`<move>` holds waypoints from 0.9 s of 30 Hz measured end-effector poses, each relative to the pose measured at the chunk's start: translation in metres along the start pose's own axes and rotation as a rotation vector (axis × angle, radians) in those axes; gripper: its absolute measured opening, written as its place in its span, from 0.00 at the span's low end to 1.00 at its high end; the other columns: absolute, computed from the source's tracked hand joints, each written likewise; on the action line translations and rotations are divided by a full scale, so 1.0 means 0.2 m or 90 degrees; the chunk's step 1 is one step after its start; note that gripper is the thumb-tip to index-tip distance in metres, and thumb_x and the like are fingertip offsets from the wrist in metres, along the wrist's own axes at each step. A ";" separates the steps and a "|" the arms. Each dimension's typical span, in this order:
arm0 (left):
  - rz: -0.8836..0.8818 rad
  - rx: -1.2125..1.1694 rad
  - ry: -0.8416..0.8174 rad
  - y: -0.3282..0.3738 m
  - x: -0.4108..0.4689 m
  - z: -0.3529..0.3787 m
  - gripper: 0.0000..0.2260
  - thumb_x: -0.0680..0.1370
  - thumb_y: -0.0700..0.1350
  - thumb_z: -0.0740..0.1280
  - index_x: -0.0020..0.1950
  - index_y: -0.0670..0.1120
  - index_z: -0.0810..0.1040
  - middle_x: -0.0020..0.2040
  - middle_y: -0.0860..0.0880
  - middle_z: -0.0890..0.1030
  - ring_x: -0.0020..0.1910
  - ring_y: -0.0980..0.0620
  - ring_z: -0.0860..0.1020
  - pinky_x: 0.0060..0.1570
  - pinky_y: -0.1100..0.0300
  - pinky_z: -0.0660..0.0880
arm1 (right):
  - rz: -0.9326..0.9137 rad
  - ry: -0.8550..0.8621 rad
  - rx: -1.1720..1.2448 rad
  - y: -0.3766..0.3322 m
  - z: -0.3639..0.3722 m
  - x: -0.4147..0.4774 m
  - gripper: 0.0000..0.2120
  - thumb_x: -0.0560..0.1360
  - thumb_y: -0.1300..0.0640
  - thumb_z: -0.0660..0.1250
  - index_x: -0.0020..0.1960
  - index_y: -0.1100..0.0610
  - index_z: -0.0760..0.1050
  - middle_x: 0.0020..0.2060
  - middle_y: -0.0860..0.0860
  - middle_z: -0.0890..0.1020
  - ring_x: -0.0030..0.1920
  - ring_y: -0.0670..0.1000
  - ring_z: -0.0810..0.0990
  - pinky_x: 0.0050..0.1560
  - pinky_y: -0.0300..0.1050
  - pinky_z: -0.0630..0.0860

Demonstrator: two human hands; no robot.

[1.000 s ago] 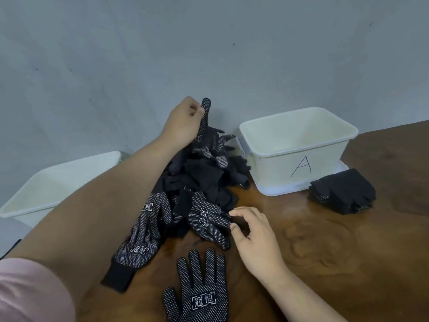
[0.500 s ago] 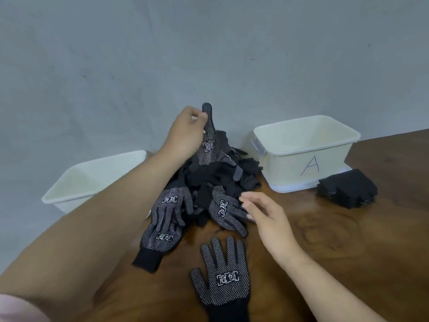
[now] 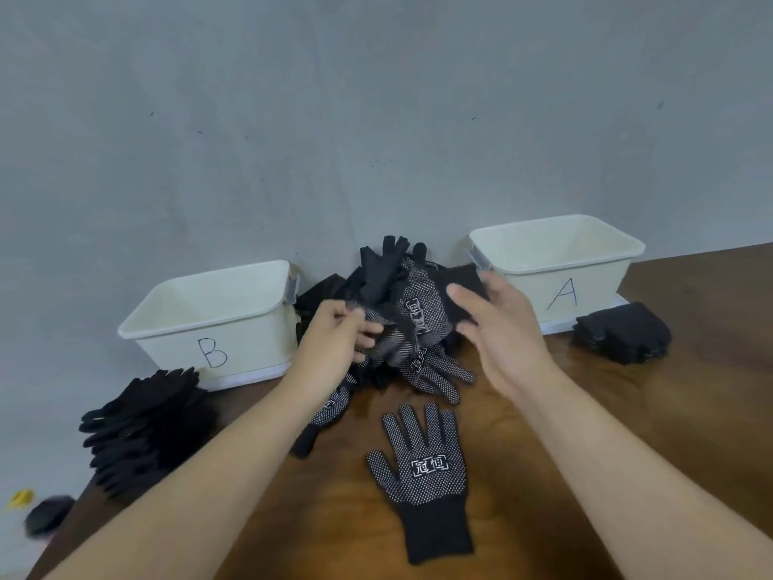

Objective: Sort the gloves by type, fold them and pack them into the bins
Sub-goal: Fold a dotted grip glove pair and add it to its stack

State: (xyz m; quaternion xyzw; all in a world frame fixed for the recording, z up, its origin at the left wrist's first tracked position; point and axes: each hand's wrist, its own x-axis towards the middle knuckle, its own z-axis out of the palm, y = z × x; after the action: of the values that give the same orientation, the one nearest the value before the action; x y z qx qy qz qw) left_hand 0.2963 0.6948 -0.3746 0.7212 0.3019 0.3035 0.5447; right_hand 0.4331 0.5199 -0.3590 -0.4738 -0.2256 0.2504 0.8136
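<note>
The left hand (image 3: 334,343) pinches a dotted glove (image 3: 422,324) above the glove pile (image 3: 378,278), and the empty, spread-fingered right hand (image 3: 502,328) hovers beside it, likely to straighten it.

Just a plain grey wall (image 3: 376,119) behind everything, a bit scuffed with tiny dark specks. The surface (image 3: 690,412) is dark brown wood with visible grain, pushed right against it. Soft, even lighting.
</note>
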 end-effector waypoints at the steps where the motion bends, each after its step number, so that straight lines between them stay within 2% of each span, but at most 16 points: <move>1: -0.014 0.016 -0.001 -0.04 -0.02 -0.02 0.03 0.86 0.48 0.64 0.59 0.50 0.73 0.54 0.47 0.86 0.47 0.52 0.84 0.45 0.52 0.81 | -0.035 -0.027 -0.049 -0.05 0.03 0.02 0.10 0.81 0.67 0.71 0.60 0.58 0.82 0.54 0.55 0.89 0.53 0.53 0.88 0.53 0.49 0.83; 3: 0.011 0.034 -0.003 -0.06 -0.05 -0.05 0.07 0.84 0.53 0.66 0.61 0.56 0.74 0.60 0.50 0.84 0.54 0.55 0.83 0.56 0.51 0.81 | -0.087 -0.087 -0.149 -0.12 0.07 0.06 0.12 0.79 0.68 0.73 0.60 0.56 0.84 0.54 0.55 0.88 0.54 0.55 0.87 0.56 0.51 0.82; 5: 0.082 0.027 -0.054 0.00 -0.07 -0.08 0.14 0.80 0.60 0.67 0.65 0.59 0.76 0.63 0.57 0.83 0.62 0.58 0.81 0.68 0.49 0.76 | -0.109 -0.142 -0.233 -0.17 0.10 0.09 0.16 0.77 0.69 0.75 0.62 0.56 0.83 0.55 0.56 0.88 0.55 0.57 0.87 0.60 0.55 0.83; 8: 0.149 0.025 -0.168 0.13 -0.08 -0.06 0.21 0.79 0.65 0.68 0.70 0.59 0.77 0.66 0.58 0.82 0.69 0.57 0.79 0.74 0.46 0.71 | -0.095 -0.211 -0.283 -0.22 0.15 0.12 0.21 0.77 0.68 0.76 0.67 0.54 0.81 0.54 0.59 0.88 0.55 0.62 0.88 0.60 0.57 0.83; 10: 0.145 0.007 -0.195 0.20 -0.09 -0.04 0.18 0.80 0.67 0.65 0.66 0.61 0.80 0.64 0.56 0.84 0.67 0.55 0.81 0.73 0.43 0.72 | -0.089 -0.229 -0.306 -0.24 0.17 0.13 0.23 0.77 0.67 0.76 0.70 0.54 0.79 0.51 0.58 0.89 0.52 0.60 0.88 0.58 0.55 0.83; 12: 0.135 -0.027 -0.192 0.23 -0.09 -0.02 0.20 0.79 0.69 0.65 0.62 0.58 0.84 0.60 0.52 0.86 0.63 0.49 0.83 0.70 0.39 0.74 | -0.086 -0.232 -0.322 -0.24 0.18 0.14 0.24 0.77 0.67 0.76 0.71 0.53 0.78 0.50 0.58 0.89 0.50 0.58 0.88 0.58 0.54 0.84; 15: 0.158 0.016 -0.148 0.23 -0.08 -0.02 0.30 0.77 0.71 0.69 0.58 0.44 0.83 0.54 0.39 0.86 0.54 0.38 0.85 0.63 0.31 0.76 | -0.089 -0.226 -0.301 -0.23 0.18 0.13 0.24 0.78 0.66 0.76 0.71 0.54 0.77 0.52 0.59 0.89 0.54 0.61 0.88 0.59 0.57 0.84; 16: 0.163 0.019 -0.139 0.22 -0.08 -0.02 0.29 0.78 0.69 0.69 0.57 0.42 0.82 0.53 0.38 0.86 0.53 0.38 0.85 0.62 0.30 0.76 | -0.088 -0.225 -0.285 -0.22 0.17 0.13 0.24 0.78 0.66 0.76 0.72 0.55 0.76 0.53 0.59 0.89 0.55 0.62 0.88 0.60 0.58 0.84; 19: 0.163 -0.015 -0.121 0.21 -0.09 -0.01 0.17 0.84 0.58 0.68 0.54 0.45 0.86 0.52 0.44 0.88 0.56 0.39 0.85 0.64 0.33 0.77 | -0.049 -0.233 -0.212 -0.16 0.15 0.12 0.25 0.77 0.64 0.77 0.72 0.56 0.75 0.59 0.59 0.87 0.61 0.60 0.86 0.65 0.57 0.82; 21: 0.161 -0.026 -0.103 0.22 -0.10 0.00 0.15 0.84 0.57 0.68 0.53 0.46 0.86 0.51 0.44 0.88 0.54 0.42 0.86 0.62 0.34 0.78 | -0.045 -0.235 -0.219 -0.10 0.14 0.10 0.22 0.78 0.63 0.76 0.71 0.58 0.77 0.61 0.57 0.87 0.64 0.57 0.85 0.68 0.55 0.80; 24: 0.176 0.011 -0.084 0.21 -0.13 0.01 0.16 0.85 0.56 0.67 0.50 0.46 0.87 0.47 0.46 0.88 0.48 0.49 0.85 0.56 0.40 0.81 | -0.055 -0.176 -0.216 -0.02 0.12 0.06 0.12 0.80 0.61 0.75 0.62 0.59 0.83 0.57 0.56 0.88 0.59 0.55 0.87 0.62 0.52 0.82; 27: 0.184 0.024 -0.113 0.19 -0.14 -0.01 0.16 0.86 0.56 0.65 0.50 0.49 0.88 0.48 0.50 0.88 0.50 0.49 0.86 0.55 0.47 0.81 | -0.085 -0.137 -0.228 0.01 0.09 0.05 0.07 0.79 0.61 0.76 0.56 0.59 0.85 0.52 0.56 0.89 0.53 0.56 0.88 0.56 0.52 0.84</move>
State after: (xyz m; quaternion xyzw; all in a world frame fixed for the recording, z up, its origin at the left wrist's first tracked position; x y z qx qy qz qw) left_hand 0.2808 0.6669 -0.3404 0.7910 0.1514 0.3077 0.5067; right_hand 0.4298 0.5386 -0.3506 -0.5656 -0.3826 0.2010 0.7024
